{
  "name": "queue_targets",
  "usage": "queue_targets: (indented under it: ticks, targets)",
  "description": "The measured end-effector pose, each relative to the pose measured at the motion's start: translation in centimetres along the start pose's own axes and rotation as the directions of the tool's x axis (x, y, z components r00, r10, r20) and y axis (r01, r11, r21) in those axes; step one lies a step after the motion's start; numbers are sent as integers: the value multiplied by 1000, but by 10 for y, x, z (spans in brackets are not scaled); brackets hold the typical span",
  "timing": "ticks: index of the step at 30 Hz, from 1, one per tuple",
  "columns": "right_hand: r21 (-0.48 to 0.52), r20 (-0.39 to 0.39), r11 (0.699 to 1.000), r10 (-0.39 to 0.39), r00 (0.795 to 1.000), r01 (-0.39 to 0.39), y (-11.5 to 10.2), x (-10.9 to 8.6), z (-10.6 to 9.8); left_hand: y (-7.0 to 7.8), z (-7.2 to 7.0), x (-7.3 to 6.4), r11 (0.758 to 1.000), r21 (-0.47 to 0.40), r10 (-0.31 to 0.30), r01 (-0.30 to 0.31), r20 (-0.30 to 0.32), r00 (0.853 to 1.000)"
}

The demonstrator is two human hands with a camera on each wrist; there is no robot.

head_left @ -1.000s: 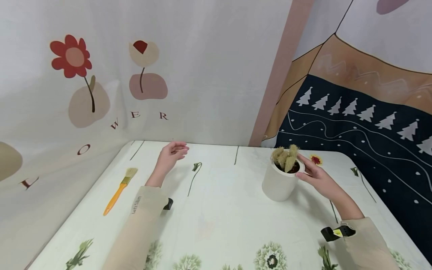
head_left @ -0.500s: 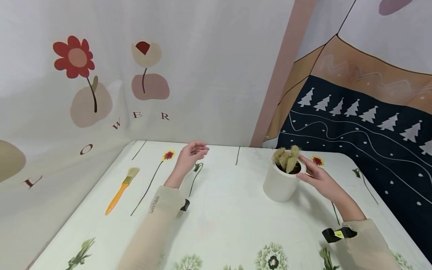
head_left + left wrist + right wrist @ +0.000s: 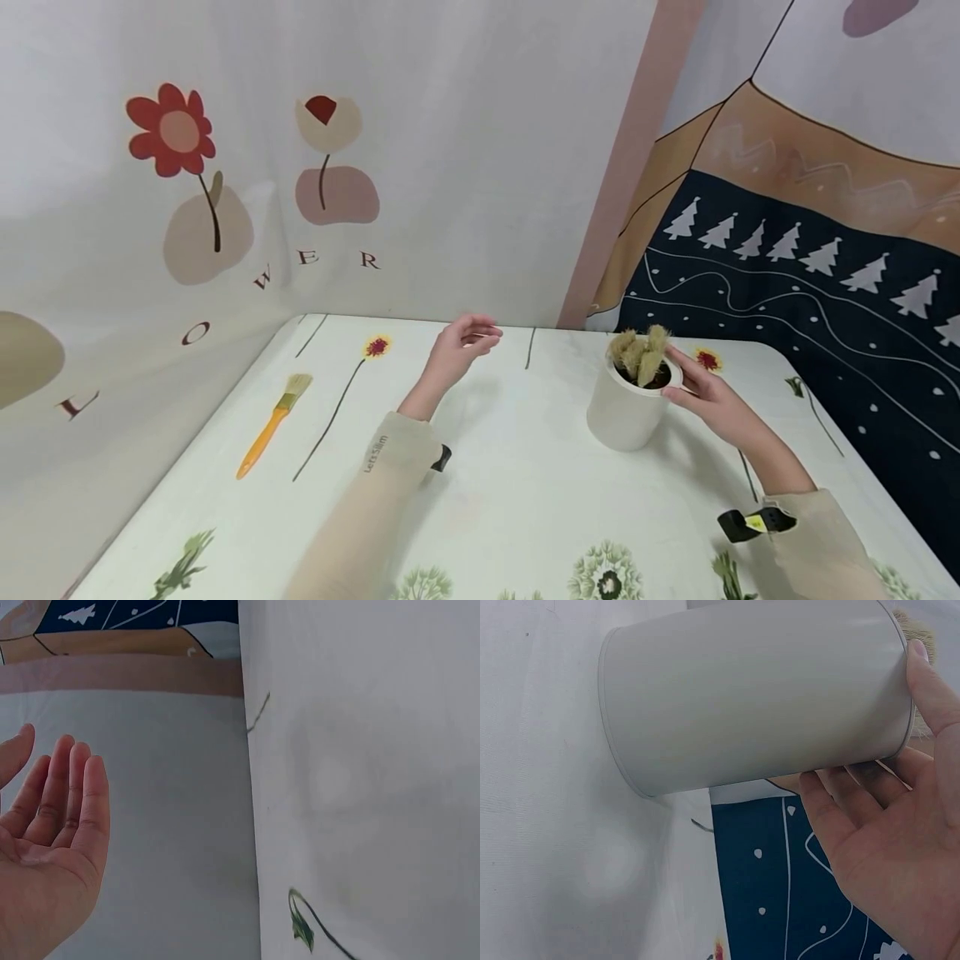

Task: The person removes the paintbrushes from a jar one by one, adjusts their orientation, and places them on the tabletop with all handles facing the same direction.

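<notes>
A white cylindrical plant pot point(image 3: 625, 417) with a fuzzy, yellowish cactus point(image 3: 640, 358) in dark soil stands at the right of the table. My right hand point(image 3: 708, 398) holds the pot by its upper right side. In the right wrist view, the thumb of my right hand point(image 3: 889, 832) lies at the rim of the plant pot point(image 3: 750, 697), and the fingers are against its side. My left hand point(image 3: 459, 354) hovers over the back middle of the table with nothing in it. The left wrist view shows the left hand point(image 3: 60, 840) with loosely extended fingers.
A paintbrush point(image 3: 273, 427) with an orange handle lies on the left of the table, bristles pointing to the back. The white tablecloth point(image 3: 525, 467) carries printed flowers. Patterned cloths point(image 3: 480, 167) hang behind the table and on the right.
My left hand has moved steadily to the right across the back of the table, away from the paintbrush. My right hand and the plant pot have stayed in place.
</notes>
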State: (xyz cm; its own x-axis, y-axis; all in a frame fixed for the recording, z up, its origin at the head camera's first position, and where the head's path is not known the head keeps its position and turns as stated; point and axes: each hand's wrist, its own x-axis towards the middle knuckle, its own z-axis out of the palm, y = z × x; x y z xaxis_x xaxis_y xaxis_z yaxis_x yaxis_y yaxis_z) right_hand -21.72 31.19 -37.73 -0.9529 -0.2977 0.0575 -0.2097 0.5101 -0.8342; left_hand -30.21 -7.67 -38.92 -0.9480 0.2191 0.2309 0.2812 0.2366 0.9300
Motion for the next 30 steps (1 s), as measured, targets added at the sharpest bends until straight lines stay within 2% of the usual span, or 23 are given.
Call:
queue_targets:
  ticks: [12, 20, 30]
  targets:
    - [-2, 6, 1000, -11, 1000, 11, 0, 2, 0, 16, 36, 6, 998, -33, 56, -55, 33, 998]
    - [7, 9, 1000, -12, 1000, 12, -1, 2, -1, 22, 56, 8, 998, -9, 66, -66, 43, 997]
    - [-2, -4, 1000, 1, 1000, -1, 1, 0, 0, 30, 81, 10, 997, -41, 65, -63, 50, 997]
